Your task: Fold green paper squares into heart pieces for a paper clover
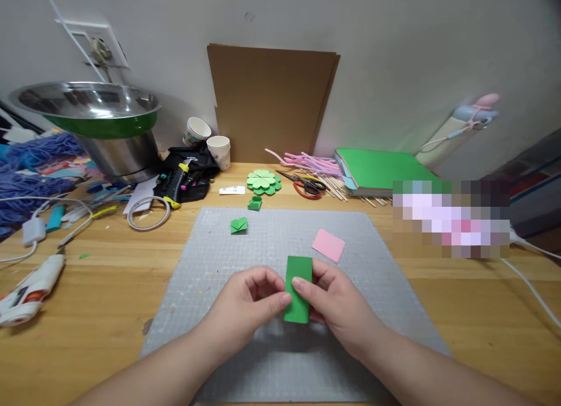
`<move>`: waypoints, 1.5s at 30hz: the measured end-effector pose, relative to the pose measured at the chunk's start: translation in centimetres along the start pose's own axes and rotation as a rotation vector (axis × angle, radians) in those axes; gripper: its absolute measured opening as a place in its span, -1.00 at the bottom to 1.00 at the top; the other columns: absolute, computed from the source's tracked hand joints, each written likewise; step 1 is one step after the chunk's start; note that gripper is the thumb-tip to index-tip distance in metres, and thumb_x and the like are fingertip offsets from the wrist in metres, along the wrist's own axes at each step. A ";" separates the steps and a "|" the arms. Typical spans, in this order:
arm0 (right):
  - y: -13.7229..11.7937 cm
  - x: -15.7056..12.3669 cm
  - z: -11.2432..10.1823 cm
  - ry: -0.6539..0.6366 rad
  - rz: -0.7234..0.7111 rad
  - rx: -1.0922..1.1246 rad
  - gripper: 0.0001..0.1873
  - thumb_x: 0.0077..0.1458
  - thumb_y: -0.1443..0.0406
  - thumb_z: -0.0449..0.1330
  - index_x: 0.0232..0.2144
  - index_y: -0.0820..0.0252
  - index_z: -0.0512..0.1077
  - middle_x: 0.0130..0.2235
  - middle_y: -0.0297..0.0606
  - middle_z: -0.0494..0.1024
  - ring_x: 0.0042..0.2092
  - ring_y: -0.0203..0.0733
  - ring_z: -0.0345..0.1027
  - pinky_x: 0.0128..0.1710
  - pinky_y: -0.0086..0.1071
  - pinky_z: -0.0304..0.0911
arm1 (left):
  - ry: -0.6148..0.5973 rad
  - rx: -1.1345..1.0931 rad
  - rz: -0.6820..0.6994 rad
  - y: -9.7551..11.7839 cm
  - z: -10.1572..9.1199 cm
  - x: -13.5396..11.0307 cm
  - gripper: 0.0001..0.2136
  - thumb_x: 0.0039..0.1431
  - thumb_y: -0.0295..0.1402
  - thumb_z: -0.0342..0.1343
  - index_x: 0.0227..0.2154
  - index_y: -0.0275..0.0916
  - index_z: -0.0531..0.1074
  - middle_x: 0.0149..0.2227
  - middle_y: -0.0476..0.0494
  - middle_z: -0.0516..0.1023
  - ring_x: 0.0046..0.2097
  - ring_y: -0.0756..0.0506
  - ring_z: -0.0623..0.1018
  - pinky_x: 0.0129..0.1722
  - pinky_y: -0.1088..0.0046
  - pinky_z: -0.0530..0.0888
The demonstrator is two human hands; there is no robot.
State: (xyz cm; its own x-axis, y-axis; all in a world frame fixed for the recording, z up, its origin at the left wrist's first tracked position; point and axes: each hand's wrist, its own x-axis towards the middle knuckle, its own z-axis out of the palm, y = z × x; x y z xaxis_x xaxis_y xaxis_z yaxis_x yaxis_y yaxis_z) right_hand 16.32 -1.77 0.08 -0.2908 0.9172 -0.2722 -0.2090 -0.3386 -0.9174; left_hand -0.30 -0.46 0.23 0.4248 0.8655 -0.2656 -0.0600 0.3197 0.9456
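Observation:
A folded green paper rectangle (297, 301) is held upright above the grey cutting mat (188, 324). My right hand (339, 301) grips its right side, thumb on the front and fingers behind. At the left edge, my left hand (256, 298) pinches the paper between thumb and fingers. Behind the hands, a pink paper square (328, 245) lies on the mat. A small green folded paper heart (239, 225) rests near the mat's back left, with another small green folded piece (255, 203) at the back edge.
Behind the mat are layered green paper clovers (263, 181), scissors (309, 186), pink stems (307, 162) and a green paper stack (385, 169). To the left are a glue gun (33, 292), a tape roll (149, 213) and a metal bowl (96, 99). Cardboard (272, 102) leans on the wall.

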 end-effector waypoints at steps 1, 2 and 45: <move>0.0 0.0 0.1 0.007 -0.032 -0.034 -0.68 -0.02 0.08 0.28 -0.41 0.21 0.37 -0.50 -0.43 0.30 -0.51 -0.42 0.12 -0.58 -0.55 0.05 | 0.005 0.028 0.002 0.0 0.1 0.0 -0.79 -0.04 -0.27 0.26 -0.52 -0.28 0.37 -0.55 0.05 0.38 -0.49 0.06 0.35 -0.49 0.57 0.28; 0.1 0.0 0.1 0.011 -0.054 -0.062 -0.68 -0.02 0.08 0.28 -0.44 0.21 0.36 -0.51 -0.43 0.29 -0.51 -0.42 0.11 -0.59 -0.55 0.05 | 0.016 0.055 0.007 -0.1 0.2 -0.1 -0.80 -0.03 -0.28 0.24 -0.53 -0.27 0.37 -0.55 0.05 0.38 -0.49 0.06 0.34 -0.48 0.56 0.27; 0.5 0.7 -0.1 -0.006 -0.006 0.053 -0.72 -0.07 0.15 0.34 -0.38 0.24 0.46 -0.46 -0.31 0.60 -0.39 -0.27 0.52 -0.36 -0.42 0.42 | 0.248 0.105 0.056 0.3 -0.4 0.0 -0.84 -0.10 -0.30 0.28 -0.53 -0.27 0.46 -0.57 -0.02 0.54 -0.54 0.03 0.45 -0.54 0.57 0.39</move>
State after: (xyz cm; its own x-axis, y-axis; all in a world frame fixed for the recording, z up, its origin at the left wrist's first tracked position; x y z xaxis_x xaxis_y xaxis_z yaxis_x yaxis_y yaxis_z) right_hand 16.10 -1.28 -0.61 -0.2950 0.9182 -0.2645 -0.2604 -0.3435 -0.9023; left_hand -0.66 -0.23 0.43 0.1886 0.9529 -0.2377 0.0218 0.2379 0.9710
